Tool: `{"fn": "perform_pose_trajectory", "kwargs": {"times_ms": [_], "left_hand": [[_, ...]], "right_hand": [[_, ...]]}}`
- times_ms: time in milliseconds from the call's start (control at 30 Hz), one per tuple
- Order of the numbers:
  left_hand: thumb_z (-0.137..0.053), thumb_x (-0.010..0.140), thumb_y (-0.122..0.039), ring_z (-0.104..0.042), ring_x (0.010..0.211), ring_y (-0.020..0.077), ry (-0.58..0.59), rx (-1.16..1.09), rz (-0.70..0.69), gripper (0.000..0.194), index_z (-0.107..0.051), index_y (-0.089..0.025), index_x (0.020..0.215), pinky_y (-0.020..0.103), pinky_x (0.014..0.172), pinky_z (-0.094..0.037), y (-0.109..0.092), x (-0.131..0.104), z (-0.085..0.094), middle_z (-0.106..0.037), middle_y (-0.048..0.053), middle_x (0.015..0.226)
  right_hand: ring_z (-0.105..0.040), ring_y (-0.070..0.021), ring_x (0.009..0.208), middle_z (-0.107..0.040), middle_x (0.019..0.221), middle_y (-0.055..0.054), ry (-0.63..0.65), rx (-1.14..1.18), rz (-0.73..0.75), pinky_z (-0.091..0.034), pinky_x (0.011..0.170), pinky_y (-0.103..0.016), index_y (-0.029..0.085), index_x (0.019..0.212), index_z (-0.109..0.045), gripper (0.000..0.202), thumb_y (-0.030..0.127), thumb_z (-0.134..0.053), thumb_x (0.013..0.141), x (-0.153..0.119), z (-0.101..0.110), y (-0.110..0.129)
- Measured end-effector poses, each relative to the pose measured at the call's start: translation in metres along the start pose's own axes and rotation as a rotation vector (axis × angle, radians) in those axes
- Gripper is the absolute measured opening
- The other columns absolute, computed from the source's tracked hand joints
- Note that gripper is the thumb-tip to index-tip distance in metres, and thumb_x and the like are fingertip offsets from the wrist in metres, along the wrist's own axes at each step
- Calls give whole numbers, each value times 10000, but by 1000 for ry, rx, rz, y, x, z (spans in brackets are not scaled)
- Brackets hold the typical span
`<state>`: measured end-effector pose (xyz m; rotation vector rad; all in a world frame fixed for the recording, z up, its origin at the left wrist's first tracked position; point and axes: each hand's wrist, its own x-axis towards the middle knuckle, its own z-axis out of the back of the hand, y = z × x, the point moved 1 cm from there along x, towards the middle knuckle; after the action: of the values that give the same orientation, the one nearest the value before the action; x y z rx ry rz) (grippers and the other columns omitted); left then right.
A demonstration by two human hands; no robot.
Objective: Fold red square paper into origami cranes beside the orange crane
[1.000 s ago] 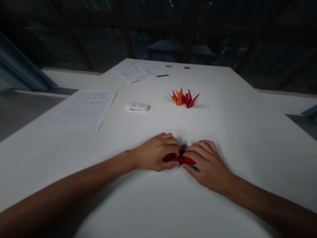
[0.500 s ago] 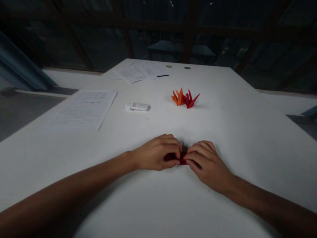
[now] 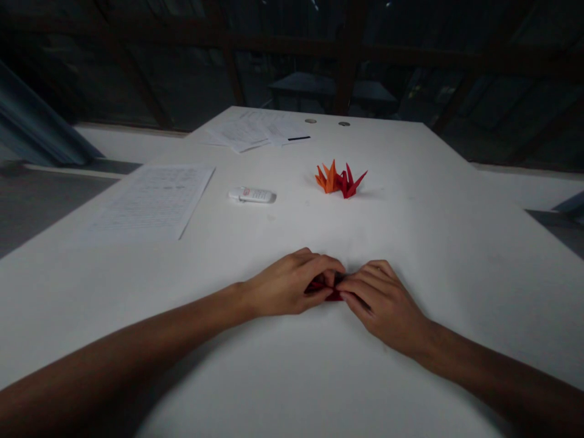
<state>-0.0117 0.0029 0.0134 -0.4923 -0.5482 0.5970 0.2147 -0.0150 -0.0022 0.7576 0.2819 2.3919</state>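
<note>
Between my two hands a small piece of folded red paper lies on the white table, mostly covered by fingers. My left hand curls over its left part, with the thumb along the near edge and the fingers arched above. My right hand pinches the paper's right end between thumb and fingertips. Both sets of fingertips nearly meet at the middle of the paper. Farther off stand origami cranes, an orange one and a red one, close against each other.
On the white table, a white bottle-like item with printed text lies left of the cranes. A printed sheet is at the left, and several more papers lie at the back with a thin black strip. Dark windows stand beyond.
The fingers of my left hand have stretched a little to the right across the red paper, toward my right fingertips. My right hand has stayed nearly in place.
</note>
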Motion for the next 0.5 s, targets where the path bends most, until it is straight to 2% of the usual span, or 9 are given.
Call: {"fn": "perform_pose_trajectory", "kwargs": {"times_ms": [100,200,267,333,400,500], "left_hand": [[-699,893,-203,-628,957,193,-162,43,-9,334,-558,-226,1195,360,932,-468,-1,1,5,-708,29,1003],[-736,869,-235,-594,1024,208,-511,-50,28,356,-559,-220,1178,372,933,-467,0,3,14,-637,69,1104],[-722,890,-262,-580,1002,183,-708,-273,91,308,-539,-223,1135,348,913,-473,3,5,16,-594,60,1109],[-716,906,-298,-584,989,156,-720,-524,185,256,-505,-224,1032,312,874,-487,5,9,13,-569,46,1139],[-730,901,-320,-608,1026,156,-639,-706,293,289,-469,-223,980,307,878,-497,5,11,7,-565,44,1196],[-740,895,-353,-628,1096,177,-644,-838,410,319,-456,-226,965,337,912,-502,1,11,-3,-508,55,1375]], "right_hand": [[-663,-192,842,-766,925,-14,-76,71,-74,-455,864,-402,224,1004,-694,104,161,-614,982,2,4,-2],[-683,-196,879,-763,968,-21,-210,259,-366,-493,810,-367,260,1044,-707,100,235,-653,964,8,11,-5],[-684,-190,871,-744,977,-23,-287,467,-547,-508,765,-341,274,1130,-677,180,295,-671,951,12,13,-7],[-673,-174,821,-720,943,-10,-339,666,-641,-506,716,-313,273,1135,-638,219,332,-695,931,15,13,-8],[-644,-152,756,-689,881,11,-366,794,-679,-486,667,-287,262,1033,-615,176,350,-712,915,17,10,-7],[-599,-132,705,-658,847,22,-390,867,-702,-458,628,-271,250,927,-593,157,361,-703,918,17,6,-4]]}}
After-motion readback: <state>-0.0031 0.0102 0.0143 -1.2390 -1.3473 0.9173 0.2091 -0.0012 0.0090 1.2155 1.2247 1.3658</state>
